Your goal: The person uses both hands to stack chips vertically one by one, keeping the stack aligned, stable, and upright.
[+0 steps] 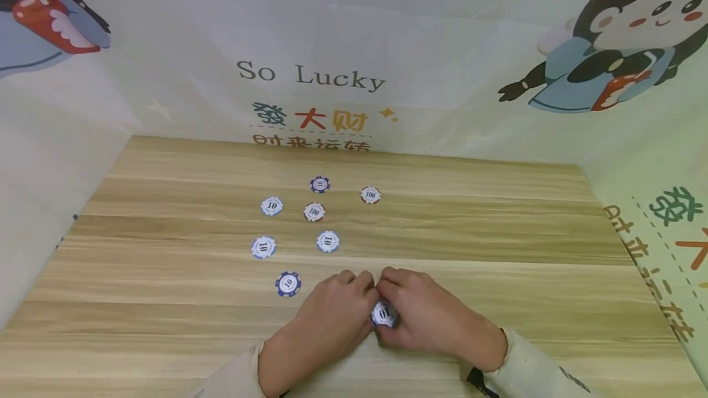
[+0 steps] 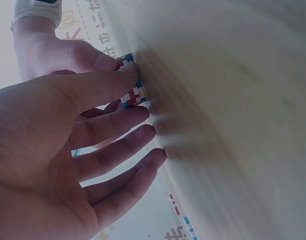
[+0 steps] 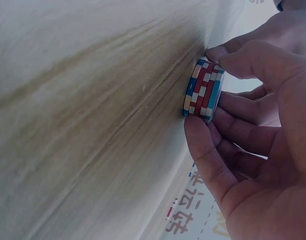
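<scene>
A short stack of poker chips stands on the table near its front, topped by a light-blue-edged chip marked 10. My left hand holds the stack's left side between thumb and index finger. From the right, my right hand grips the same stack with thumb and fingers. Red, light blue and dark blue edges show along the stack in the right wrist view. In the left wrist view, the other left fingers spread beside the stack, their tips at the table surface. Both hands cover part of the stack.
Several single chips lie flat beyond the hands: a dark blue chip, light blue chips such as this one, and red chips including one at the right. White printed sheets wall the wooden table at back and sides.
</scene>
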Tool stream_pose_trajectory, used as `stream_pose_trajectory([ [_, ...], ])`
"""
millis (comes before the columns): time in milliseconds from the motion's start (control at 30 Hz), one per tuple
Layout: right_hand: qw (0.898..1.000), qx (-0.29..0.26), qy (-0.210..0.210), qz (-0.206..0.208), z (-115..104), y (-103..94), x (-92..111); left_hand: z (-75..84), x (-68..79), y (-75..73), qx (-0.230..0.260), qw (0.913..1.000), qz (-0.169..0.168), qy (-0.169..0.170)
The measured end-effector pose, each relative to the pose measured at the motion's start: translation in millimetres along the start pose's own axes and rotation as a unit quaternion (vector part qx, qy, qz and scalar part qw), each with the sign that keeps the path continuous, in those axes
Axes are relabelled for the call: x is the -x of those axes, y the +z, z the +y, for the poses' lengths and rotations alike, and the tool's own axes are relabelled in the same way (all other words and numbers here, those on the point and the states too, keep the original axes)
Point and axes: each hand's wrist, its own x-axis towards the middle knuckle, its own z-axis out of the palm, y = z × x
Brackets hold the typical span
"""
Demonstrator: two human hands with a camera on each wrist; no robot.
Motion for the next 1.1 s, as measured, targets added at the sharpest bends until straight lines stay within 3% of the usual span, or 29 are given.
stream_pose_trajectory([
  [433, 1.0, -0.001, 0.016, -0.022, -0.6, 3.7, -1.0, 0.6, 0.4, -1.7, -0.001, 0.9999, -0.014, -0.002],
  [1100, 1.0, 0.003, 0.012, -0.001, -0.3, 7.7, 2.1, -0.3, -0.1, -2.1, 0.016, 0.9996, -0.022, -0.006],
])
